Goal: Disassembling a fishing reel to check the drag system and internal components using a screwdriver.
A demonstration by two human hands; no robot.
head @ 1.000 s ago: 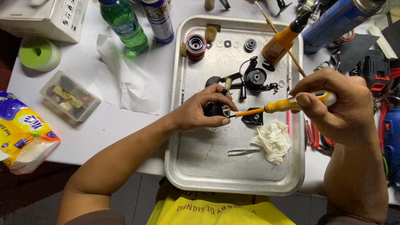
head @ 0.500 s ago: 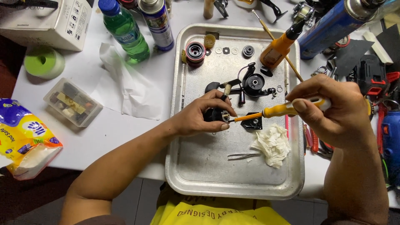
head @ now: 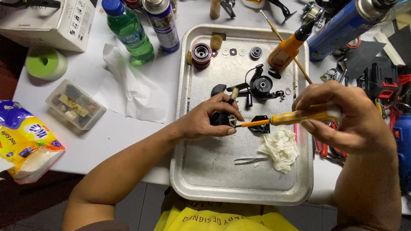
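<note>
Reel part: small black reel body [head: 221, 119] pinched in the left hand [head: 205, 122], over the middle of the metal tray [head: 239, 188].
Left grip: fingers curled narrow around the part, thumb beneath, holding it just above the tray.
Right grip: right hand [head: 342, 117] wrapped firmly round the yellow-handled screwdriver [head: 295, 117]; its orange shaft points to 9 o'clock, tip at the part.
Change: compared with a second earlier, hands and tool keep nearly the same pose, so the tip seems to be staying seated in the part.
Nearby at 12 o'clock: black rotor [head: 261, 85], loose washers, red-and-black spool [head: 201, 54].
Nearby at 5 o'clock: crumpled white tissue [head: 280, 147], tweezers [head: 250, 161].
Surface: white table [head: 128, 128] with a green bottle [head: 128, 30], spray can [head: 162, 21], orange oil bottle [head: 287, 49], clear parts box [head: 76, 104].
Room: cluttered workbench, tools piled along the right edge.
</note>
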